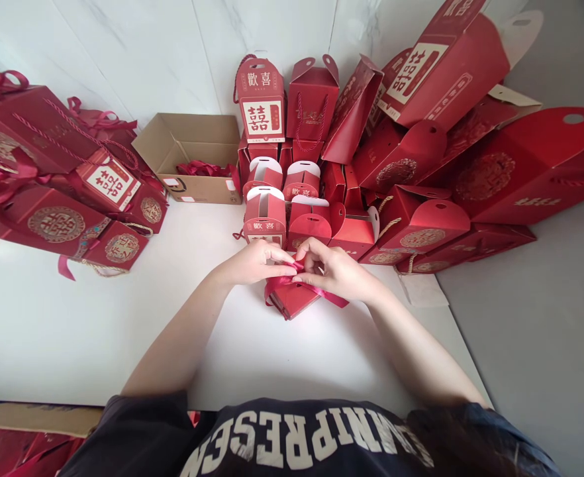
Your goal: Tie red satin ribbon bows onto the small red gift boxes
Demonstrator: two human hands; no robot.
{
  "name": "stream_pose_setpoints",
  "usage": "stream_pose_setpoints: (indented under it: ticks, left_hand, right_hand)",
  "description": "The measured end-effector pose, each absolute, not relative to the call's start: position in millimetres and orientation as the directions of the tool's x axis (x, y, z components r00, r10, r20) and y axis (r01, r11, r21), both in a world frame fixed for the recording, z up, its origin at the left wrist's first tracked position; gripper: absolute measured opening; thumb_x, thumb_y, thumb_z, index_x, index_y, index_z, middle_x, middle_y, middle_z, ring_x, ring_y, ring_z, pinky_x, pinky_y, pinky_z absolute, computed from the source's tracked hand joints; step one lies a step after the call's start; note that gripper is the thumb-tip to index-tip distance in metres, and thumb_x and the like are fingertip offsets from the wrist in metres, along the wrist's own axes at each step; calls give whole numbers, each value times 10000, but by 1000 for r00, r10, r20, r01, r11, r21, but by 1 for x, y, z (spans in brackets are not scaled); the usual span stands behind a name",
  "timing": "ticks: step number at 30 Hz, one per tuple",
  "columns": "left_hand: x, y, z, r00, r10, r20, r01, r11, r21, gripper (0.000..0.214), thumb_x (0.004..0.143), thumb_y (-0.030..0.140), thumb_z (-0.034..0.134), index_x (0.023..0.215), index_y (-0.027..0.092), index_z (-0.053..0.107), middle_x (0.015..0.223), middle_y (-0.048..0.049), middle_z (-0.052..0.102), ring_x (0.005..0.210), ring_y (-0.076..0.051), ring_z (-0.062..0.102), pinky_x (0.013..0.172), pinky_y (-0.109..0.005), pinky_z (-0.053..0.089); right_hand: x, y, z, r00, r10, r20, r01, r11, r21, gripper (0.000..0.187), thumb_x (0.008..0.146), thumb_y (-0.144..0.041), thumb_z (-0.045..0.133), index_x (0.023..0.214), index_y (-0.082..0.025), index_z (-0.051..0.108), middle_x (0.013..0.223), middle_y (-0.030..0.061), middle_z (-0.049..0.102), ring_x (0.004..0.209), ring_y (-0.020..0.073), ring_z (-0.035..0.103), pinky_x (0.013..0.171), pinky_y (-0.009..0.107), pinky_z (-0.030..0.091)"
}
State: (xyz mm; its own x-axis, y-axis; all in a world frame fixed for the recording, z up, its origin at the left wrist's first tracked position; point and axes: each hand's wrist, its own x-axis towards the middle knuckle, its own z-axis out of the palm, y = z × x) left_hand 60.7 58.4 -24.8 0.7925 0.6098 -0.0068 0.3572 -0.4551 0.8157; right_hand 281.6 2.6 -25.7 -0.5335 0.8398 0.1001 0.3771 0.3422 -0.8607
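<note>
A small red gift box stands on the white table in front of me, partly covered by my hands. Dark pink ribbon is at its top, with one loose end trailing to the right and a loop to the left. My left hand pinches the ribbon from the left between thumb and fingers. From the right, my right hand pinches the same ribbon close by, its fingertips almost meeting those of the left. The exact shape of the ribbon between the fingertips is hidden.
Red gift boxes stand in rows just behind my hands. More boxes are heaped at the right against the wall. Ribboned boxes are stacked at the left. A cardboard box with ribbon inside sits at the back.
</note>
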Motion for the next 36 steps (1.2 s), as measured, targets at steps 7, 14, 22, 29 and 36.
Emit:
stream_pose_setpoints:
  ticks: [7,14,22,29,36]
  left_hand:
    - [60,53,-22,759,647,-77,340,-292,894,275,803,420,721,851,158,653,823,-27,679,754,-146,625,716,-275,464]
    - [61,52,-22,765,634,-112,343,-255,904,279,807,426,711,842,163,623,815,-24,668,771,-158,635,727,-288,474]
    - [50,55,-3,826,549,-123,385,-391,836,281,809,428,713,955,191,752,969,-59,677,930,-198,598,865,-317,460]
    - [27,58,18,826,496,-269,457,-307,835,314,820,445,695,690,158,701,916,-65,668,844,-172,620,796,-288,484]
    - [42,42,18,657,570,-493,647,-90,758,432,840,567,604,725,155,660,555,-11,593,524,-126,542,537,-244,419]
  right_hand:
    - [285,8,-25,-501,855,137,473,402,-784,134,929,-320,568,882,-201,607,820,2,635,676,124,524,627,246,386]
    - [288,9,-22,-534,838,113,408,372,-834,130,942,-293,544,917,-196,628,906,11,673,766,136,571,691,251,412]
    - [287,0,-8,-527,849,46,497,352,-793,387,978,-481,471,753,-190,591,717,-18,581,643,113,486,619,251,352]
    - [285,-12,3,-555,831,39,578,418,-701,265,888,-422,640,757,-194,609,810,3,629,733,137,541,668,265,370]
    - [286,-18,3,-464,884,-65,717,331,-613,388,968,-455,469,685,-195,528,689,0,592,644,138,499,639,286,340]
